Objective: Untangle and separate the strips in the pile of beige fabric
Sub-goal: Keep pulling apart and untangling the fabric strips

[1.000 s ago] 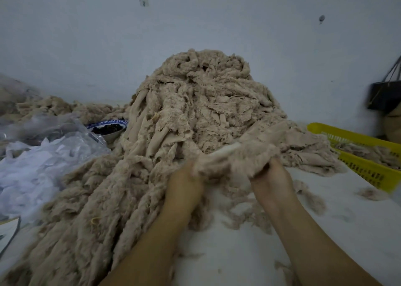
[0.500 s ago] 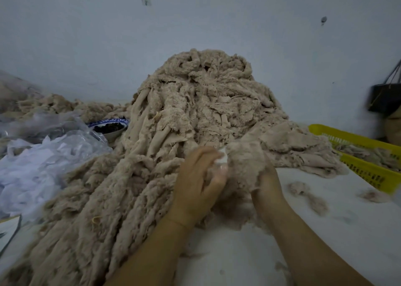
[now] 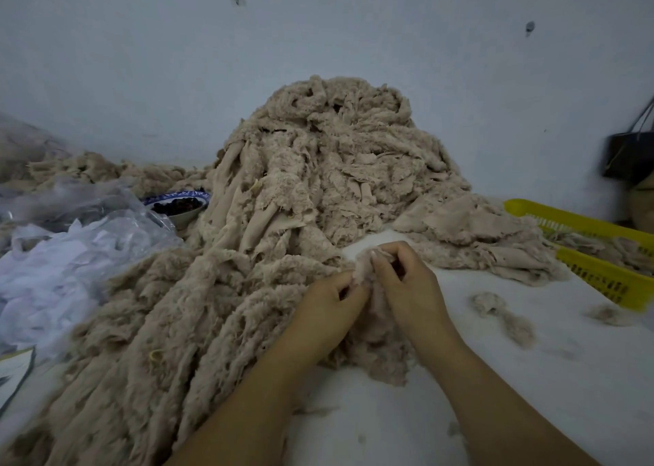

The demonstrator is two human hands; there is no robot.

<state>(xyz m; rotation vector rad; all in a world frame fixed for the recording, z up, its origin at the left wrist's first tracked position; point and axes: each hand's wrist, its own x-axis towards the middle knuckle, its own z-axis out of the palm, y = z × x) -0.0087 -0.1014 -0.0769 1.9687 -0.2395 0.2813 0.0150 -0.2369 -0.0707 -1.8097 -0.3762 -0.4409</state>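
Head view: by the pile (image 3: pixel 318 182), left hand (image 3: pixel 329 310) and right hand (image 3: pixel 407 283) pinch one strip (image 3: pixel 364 274), teasing it; next likely needs gentle pulling apart.

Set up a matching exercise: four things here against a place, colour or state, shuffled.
1. basket
2. bowl
3. bag
4. strip

A. black, far right by the wall
B. pinched by left hand and right hand
C. yellow, right of the pile
D. left of the pile, holds something dark

Pairs: 1-C, 2-D, 3-A, 4-B
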